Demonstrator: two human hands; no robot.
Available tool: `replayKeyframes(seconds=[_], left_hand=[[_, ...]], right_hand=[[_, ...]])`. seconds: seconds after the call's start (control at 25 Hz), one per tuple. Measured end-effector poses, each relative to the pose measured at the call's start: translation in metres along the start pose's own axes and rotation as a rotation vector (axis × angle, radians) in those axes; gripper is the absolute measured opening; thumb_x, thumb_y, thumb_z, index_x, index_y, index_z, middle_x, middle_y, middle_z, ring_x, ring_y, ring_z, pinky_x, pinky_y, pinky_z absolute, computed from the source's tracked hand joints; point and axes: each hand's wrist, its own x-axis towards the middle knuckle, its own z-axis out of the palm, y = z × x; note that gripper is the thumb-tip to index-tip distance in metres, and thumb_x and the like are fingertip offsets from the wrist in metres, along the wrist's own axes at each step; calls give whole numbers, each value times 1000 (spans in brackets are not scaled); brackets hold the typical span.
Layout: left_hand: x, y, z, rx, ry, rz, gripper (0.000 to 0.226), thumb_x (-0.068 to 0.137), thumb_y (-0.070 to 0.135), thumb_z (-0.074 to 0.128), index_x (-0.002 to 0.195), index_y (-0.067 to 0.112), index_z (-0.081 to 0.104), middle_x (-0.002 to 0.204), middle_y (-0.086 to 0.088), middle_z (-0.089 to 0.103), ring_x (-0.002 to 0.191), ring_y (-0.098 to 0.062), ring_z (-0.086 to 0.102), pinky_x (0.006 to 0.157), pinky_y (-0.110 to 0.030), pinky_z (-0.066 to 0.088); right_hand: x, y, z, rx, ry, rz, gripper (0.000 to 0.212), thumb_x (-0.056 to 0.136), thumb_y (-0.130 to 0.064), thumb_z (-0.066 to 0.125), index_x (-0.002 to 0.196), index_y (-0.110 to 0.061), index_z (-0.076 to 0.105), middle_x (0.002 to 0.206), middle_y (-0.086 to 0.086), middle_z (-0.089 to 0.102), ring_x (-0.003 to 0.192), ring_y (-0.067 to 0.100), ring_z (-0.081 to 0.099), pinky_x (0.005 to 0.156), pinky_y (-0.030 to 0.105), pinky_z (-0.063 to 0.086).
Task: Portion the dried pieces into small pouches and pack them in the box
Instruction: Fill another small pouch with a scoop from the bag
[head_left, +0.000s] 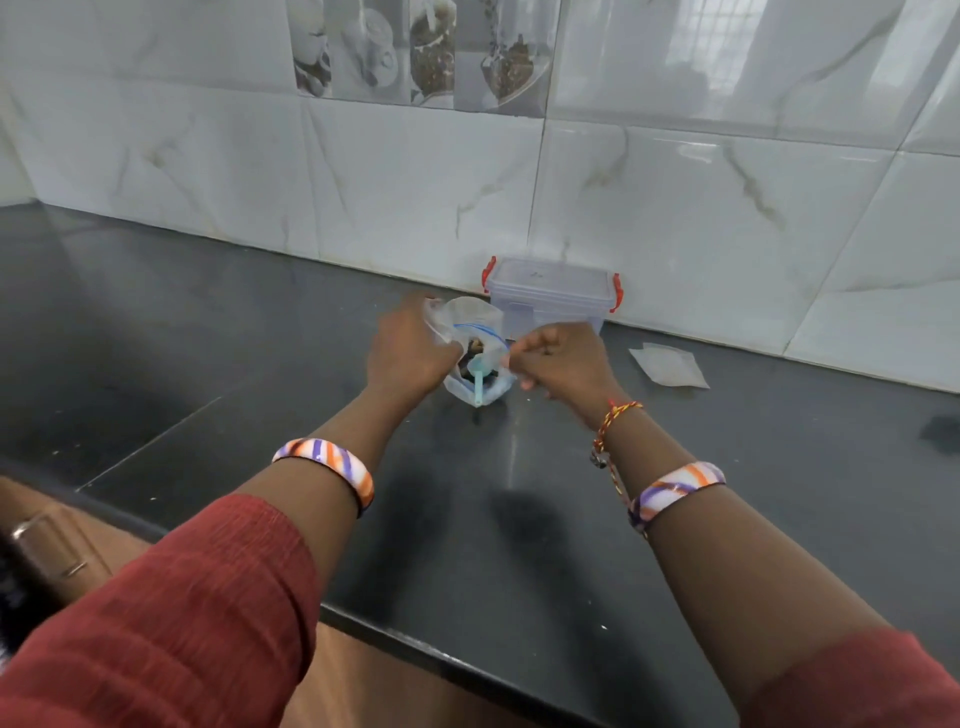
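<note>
While both arms reach forward; left hand (402, 348) | right hand (563, 358) grip zip bag (470, 322)

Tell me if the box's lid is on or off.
On. The lid sits flat atop the clear box; whether its red clips are latched, cannot tell.

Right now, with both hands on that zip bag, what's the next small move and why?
Probably lift out the blue scoop: both the left hand and right hand hold the zip bag open, dried pieces show inside, and the small pouches lie unfilled.
</note>
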Motion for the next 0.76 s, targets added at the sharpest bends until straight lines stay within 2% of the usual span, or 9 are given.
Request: replayKeyframes(seconds=[0.04,0.12,0.2,0.28,0.4,0.48,0.56,0.64,0.76], left_hand=[[6,-8,0,-36,66,-64,58,73,20,71,126,13,48,122,-11,58,111,-27,56,86,-31,46],[16,-19,5,-64,74,-117,67,69,25,78,126,10,45,123,-10,56,112,-26,55,81,-28,41],[23,-27,15,-89,-10,-148,78,63,31,83,126,7,43,125,-10,55,113,-25,54,82,-27,40],[29,-34,29,-125,-94,-193,82,60,32,86,125,6,43,125,-10,54,113,-24,55,84,-29,43],[42,-38,47,-146,-162,-249,71,65,23,82,122,6,42,122,-10,55,111,-25,55,81,-29,44],[55,-38,52,-205,-209,-310,65,67,14,77,122,4,43,120,-12,57,108,-25,57,81,-31,47],[67,-35,55,-252,-254,-362,64,70,11,74,124,3,43,113,-7,56,98,-22,55,77,-29,47],[72,-29,55,-267,-285,-385,57,74,6,70,125,2,43,101,-5,48,91,-20,48,76,-28,44],[75,-20,54,-323,-327,-443,47,77,-4,64,121,0,47,97,-10,47,93,-23,51,81,-31,46]], right_hand=[[5,6,13,-118,17,21,14,78,-22,71,71,-12,66,59,0,61,49,9,57,49,20,45],[11,16,40,-402,21,88,29,79,-37,68,79,-9,65,67,3,59,62,18,56,60,27,44],[11,18,61,-603,18,154,42,84,-45,61,101,-7,62,93,10,62,87,28,61,70,31,44],[13,18,74,-695,5,175,41,89,-38,55,115,-6,55,115,14,59,106,33,58,81,35,46],[23,18,77,-712,58,170,31,90,-25,53,114,-6,56,116,16,59,106,34,58,83,37,47],[31,16,73,-681,134,124,24,89,-20,52,108,-6,59,109,15,62,97,31,60,75,34,46],[39,14,70,-753,180,35,22,91,-16,48,107,-5,60,104,14,64,91,29,61,69,31,43],[48,15,69,-874,158,-55,23,94,-14,46,110,-5,60,105,14,65,92,28,62,73,33,47],[60,21,69,-1015,51,-126,24,94,-12,47,114,-5,59,110,15,65,98,29,62,83,35,50]])
